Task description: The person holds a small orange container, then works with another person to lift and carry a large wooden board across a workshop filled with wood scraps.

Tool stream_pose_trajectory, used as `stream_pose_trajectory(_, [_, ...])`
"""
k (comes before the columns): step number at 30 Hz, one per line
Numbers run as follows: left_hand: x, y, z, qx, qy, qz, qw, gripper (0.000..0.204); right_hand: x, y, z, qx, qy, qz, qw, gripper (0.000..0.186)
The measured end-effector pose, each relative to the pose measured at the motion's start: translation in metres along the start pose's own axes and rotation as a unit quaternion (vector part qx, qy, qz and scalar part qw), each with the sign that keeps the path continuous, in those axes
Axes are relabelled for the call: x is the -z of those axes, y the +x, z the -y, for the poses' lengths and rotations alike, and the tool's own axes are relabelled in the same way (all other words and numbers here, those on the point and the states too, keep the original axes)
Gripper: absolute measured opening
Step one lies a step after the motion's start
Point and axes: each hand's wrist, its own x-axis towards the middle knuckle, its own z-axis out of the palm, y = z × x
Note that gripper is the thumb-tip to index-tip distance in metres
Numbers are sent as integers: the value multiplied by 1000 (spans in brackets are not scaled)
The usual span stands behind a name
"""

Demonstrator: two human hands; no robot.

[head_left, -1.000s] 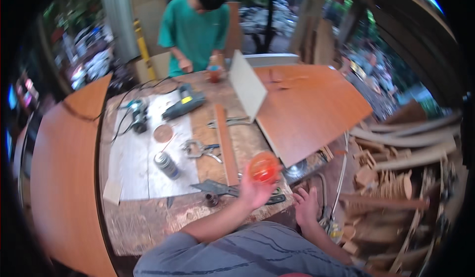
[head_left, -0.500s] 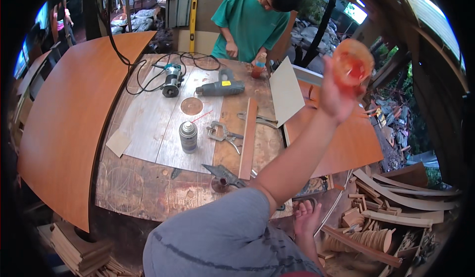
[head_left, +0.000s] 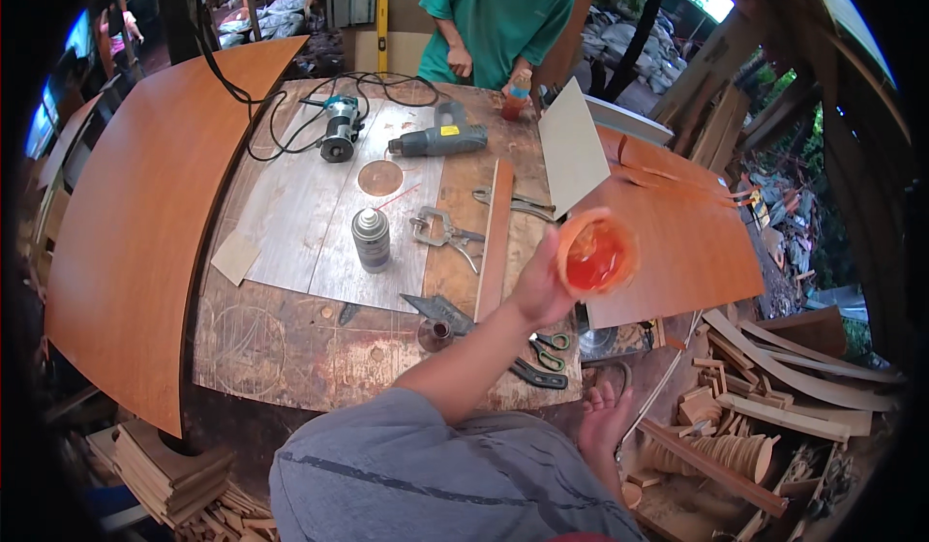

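Workbench [head_left: 319,353] scuffed, offcuts [head_left: 784,417] at your four o'clock?

"One orange cup [head_left: 596,261], three o'clock, your left hand [head_left: 544,288] clasping it, fingers part-hidden; right hand [head_left: 602,420], five, fingers loosely curled; one spray can [head_left: 372,244], nine; two power tools [head_left: 340,134], eleven."

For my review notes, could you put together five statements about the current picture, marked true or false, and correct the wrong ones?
1. The left hand holds an orange-red container. True.
2. A spray can stands upright on the worktable. True.
3. The right hand is wrapped around the spray can. False: that hand is well to the right of the can, apart from it.
4. A co-worker in a green shirt is across the worktable. True.
5. The grey heat gun lies left of the corded power tool. False: it lies to the right of that tool.
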Motion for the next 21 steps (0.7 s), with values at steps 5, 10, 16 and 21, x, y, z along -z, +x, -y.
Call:
stream_pose_trajectory(5, [18, -48, -36, 33, 96, 4, 995, 75, -4, 1, -6, 6, 6, 28, 1000, 66])
stream_pose_trajectory(10, [15, -62, -61, 88, 159, -3, 983, 78, -21, -7, -7, -3, -15, 48, 999, 63])
stream_pose_trajectory(16, [27, -90, -39, 307, 168, 22, 937, 72, -34, -18, -4, 60, -45, 93, 993, 61])
stream_pose_trajectory(21, [47, -105, 11, 239, 93, -47, 965, 56, -44, -10, 7, 175, -99, 145, 969, 65])
